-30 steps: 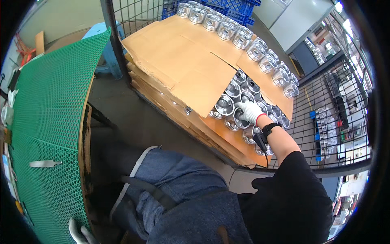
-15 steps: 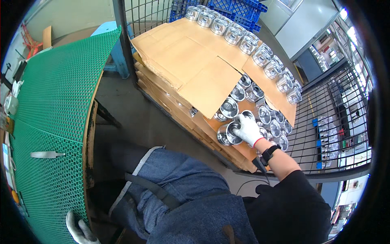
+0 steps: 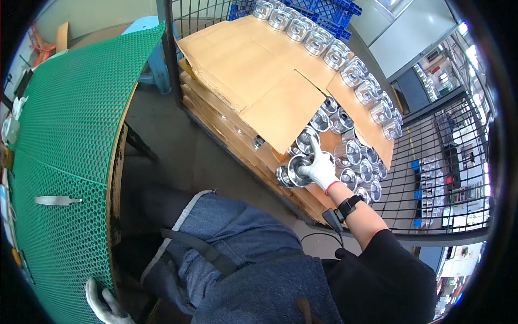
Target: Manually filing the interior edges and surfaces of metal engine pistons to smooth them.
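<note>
My right hand, in a white glove with a red cuff edge, grips a shiny metal piston at the near edge of the stack. Its thumb is at the piston's open end, and the index finger stretches toward a neighbouring piston. The palm side of this hand is hidden. Around it, more pistons lie on brown cardboard, partly under a cardboard sheet. My left hand, also gloved, lies at the edge of the green mat with its fingers apart, holding nothing.
A flat metal blade-like tool lies on the mat. Rows of upright pistons line the cardboard's far side. A black wire mesh cage encloses the stack. Blue crates stand behind, and a blue stool is beyond the mat.
My right hand has moved slightly left and away, shifting the piston left. Its index finger now stretches out farther. The left hand stays at the mat's edge.
</note>
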`<action>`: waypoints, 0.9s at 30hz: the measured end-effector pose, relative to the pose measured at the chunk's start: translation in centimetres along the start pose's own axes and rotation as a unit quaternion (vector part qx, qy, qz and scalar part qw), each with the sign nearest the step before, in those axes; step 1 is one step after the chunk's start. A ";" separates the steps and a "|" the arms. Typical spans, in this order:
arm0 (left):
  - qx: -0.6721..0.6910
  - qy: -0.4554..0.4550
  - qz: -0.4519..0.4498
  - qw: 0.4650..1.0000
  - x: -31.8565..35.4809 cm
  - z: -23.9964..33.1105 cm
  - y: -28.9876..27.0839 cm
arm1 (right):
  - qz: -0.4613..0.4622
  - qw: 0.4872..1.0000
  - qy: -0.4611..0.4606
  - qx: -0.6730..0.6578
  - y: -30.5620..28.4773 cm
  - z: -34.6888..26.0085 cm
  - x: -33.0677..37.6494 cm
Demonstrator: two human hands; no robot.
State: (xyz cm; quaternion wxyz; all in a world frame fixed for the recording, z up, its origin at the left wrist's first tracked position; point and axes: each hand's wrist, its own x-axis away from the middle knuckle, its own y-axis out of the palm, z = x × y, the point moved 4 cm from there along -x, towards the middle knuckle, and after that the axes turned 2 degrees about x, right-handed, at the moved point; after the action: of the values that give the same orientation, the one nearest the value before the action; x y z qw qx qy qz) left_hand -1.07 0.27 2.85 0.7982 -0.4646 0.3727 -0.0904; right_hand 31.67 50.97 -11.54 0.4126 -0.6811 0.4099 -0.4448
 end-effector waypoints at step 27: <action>0.077 -0.083 0.092 0.989 5.3 -7.1 -7.4 | -0.159 0.902 -0.401 -0.026 -12.4 -15.5 12.2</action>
State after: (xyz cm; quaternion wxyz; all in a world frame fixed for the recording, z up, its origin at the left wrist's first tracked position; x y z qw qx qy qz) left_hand -0.61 -11.18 4.08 0.8647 -0.3716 0.3381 -0.0059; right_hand 22.64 40.64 7.27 0.4480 -0.8684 0.1075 -0.1834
